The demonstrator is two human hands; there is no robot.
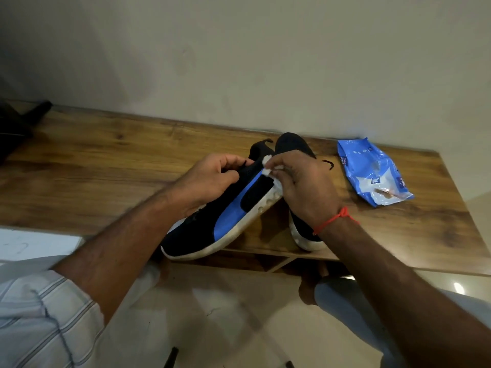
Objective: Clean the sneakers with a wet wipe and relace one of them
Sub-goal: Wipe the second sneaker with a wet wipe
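The left hand (210,179) is holding the black sneaker with a blue stripe and white sole (225,221) at frame centre, over the brown wooden table (106,166) edge. The right hand (300,187) is pinching a white wet wipe (268,168) against it. The shiny blue wipe pack (372,171) at right is showing writing too blurry to read.

This looks like a room in a home. A low wood-grain table (106,166) stands against a plain painted wall (239,62), over a glossy pale tiled floor (225,314). On it lie household things: worn sneakers and a blue pack of wet wipes (372,173).
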